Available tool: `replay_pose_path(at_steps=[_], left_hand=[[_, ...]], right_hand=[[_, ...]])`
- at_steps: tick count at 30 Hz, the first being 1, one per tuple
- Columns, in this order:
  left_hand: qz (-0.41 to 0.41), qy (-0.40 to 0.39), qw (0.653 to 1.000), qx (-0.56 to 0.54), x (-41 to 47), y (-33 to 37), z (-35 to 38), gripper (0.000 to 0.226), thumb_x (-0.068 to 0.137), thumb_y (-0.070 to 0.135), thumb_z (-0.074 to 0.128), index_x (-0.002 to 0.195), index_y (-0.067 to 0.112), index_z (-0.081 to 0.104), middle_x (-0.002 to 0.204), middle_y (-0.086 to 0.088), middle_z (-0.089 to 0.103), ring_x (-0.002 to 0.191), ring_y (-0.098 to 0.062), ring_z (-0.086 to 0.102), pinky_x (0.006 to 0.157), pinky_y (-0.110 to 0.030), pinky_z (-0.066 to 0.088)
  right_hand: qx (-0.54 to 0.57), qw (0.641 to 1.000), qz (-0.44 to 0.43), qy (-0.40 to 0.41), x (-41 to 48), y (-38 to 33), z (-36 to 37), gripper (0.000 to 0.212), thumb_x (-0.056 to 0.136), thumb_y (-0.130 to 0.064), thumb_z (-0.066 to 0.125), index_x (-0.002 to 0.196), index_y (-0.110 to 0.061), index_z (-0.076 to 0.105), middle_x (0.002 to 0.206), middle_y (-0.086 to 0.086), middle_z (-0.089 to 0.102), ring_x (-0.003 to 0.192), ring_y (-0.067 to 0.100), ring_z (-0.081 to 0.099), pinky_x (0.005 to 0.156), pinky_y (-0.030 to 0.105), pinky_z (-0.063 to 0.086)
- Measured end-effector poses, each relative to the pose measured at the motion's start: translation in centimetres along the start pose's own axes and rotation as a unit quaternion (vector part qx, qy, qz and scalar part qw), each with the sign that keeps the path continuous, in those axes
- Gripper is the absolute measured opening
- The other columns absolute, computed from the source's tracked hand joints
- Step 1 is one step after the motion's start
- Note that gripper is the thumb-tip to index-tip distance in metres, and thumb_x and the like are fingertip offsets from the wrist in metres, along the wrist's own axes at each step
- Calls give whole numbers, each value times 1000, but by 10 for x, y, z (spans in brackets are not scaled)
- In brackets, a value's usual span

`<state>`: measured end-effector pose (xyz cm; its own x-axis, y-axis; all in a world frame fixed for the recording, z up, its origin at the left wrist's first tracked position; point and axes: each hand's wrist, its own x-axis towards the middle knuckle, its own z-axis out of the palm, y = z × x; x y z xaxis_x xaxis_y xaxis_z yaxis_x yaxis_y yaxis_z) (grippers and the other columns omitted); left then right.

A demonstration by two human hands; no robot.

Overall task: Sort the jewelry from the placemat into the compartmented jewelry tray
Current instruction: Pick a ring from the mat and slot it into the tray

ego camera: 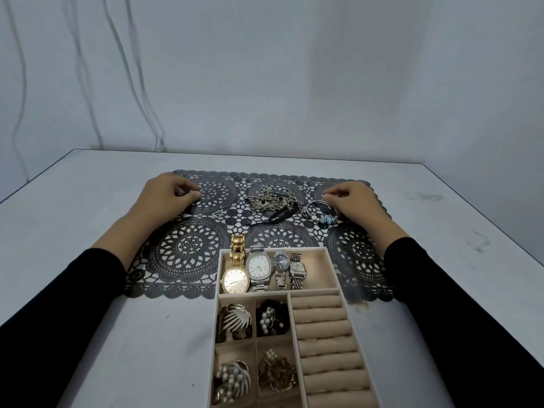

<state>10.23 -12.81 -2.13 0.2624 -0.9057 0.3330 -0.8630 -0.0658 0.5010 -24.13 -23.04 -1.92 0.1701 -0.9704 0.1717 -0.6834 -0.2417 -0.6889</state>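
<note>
Resting on the far strip of the dark lace placemat [191, 254], both hands sit well apart, black sleeves [441, 290] running back toward the camera. Left hand [169, 192] at far left corner: grip curled in, thumb and forefinger tips together over something tiny, cannot tell if it holds it. Thin necklace with heart pendant [217, 214] lies just beside that hand. Right hand [351, 201] at far right: grip curled, fingertips at the rim of a silver bangle [319, 205]; touching or holding, cannot tell. Blue-beaded bracelet [325, 218] lies against the bangle, near side. Tangled chain pile [270, 198] with a black cord [276, 217] sits between the hands. Beige jewelry tray [219, 293] stands on the white counter [88, 319], its far end overlapping the placemat. Far wide compartment: gold watch [235, 279] with strap hanging over the far wall, big silver watch [259, 267], two small silver watches [290, 267]. Four left compartments hold clips or brooches [235, 319], some pearled. Ring rolls [323, 334] fill the right side.
</note>
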Motion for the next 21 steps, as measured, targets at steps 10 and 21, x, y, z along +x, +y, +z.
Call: replay_pose_path(at_steps=[10,21], left_hand=[[-53,-36,997,-41,9,-2,-1,16,85,30,74,98,21,75,83,11,61,91,-16,58,79,-28,38],[-68,-51,995,-55,12,-4,-1,16,84,29,75,97,19,74,84,7,63,87,-13,56,79,-28,38]], right_hand=[[51,998,17,-32,6,5,-4,7,86,-13,69,92,-16,73,68,-8,59,56,9,52,54,18,41],[57,997,18,-49,11,8,-3,9,86,-10,68,94,-10,74,63,-8,54,56,4,47,49,12,35]])
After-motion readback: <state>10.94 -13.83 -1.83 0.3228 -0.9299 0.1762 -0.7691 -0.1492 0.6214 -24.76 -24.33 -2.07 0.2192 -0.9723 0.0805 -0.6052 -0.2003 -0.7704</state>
